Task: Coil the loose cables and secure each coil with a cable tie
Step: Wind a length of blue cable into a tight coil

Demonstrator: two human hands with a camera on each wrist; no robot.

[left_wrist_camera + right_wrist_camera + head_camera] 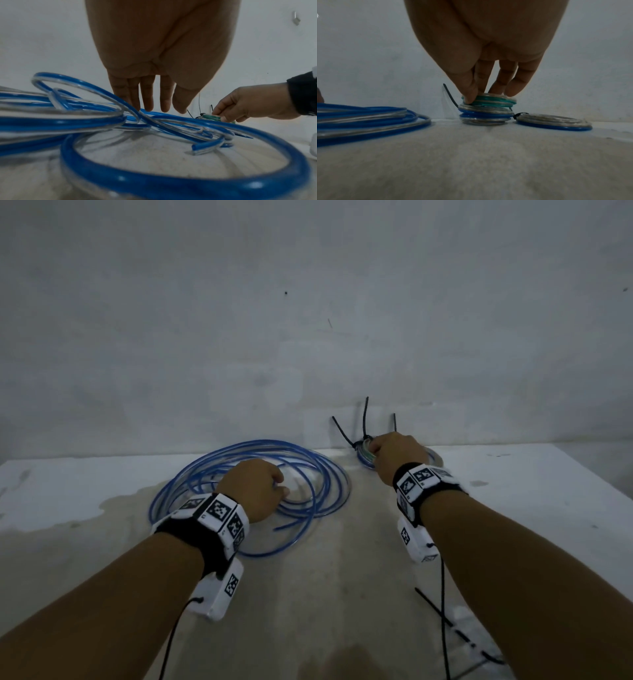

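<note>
My right hand pinches the green coil onto the tied stack by the wall. My left hand, fingers straight, maybe touches the loose blue cable.

Loose cable lies left of stacked coils by the wall

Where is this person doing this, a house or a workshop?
Hard to say; perhaps a plain work corner. There is only a bare white wall, a stained white surface, a loose blue cable and spare black cable ties.
</note>
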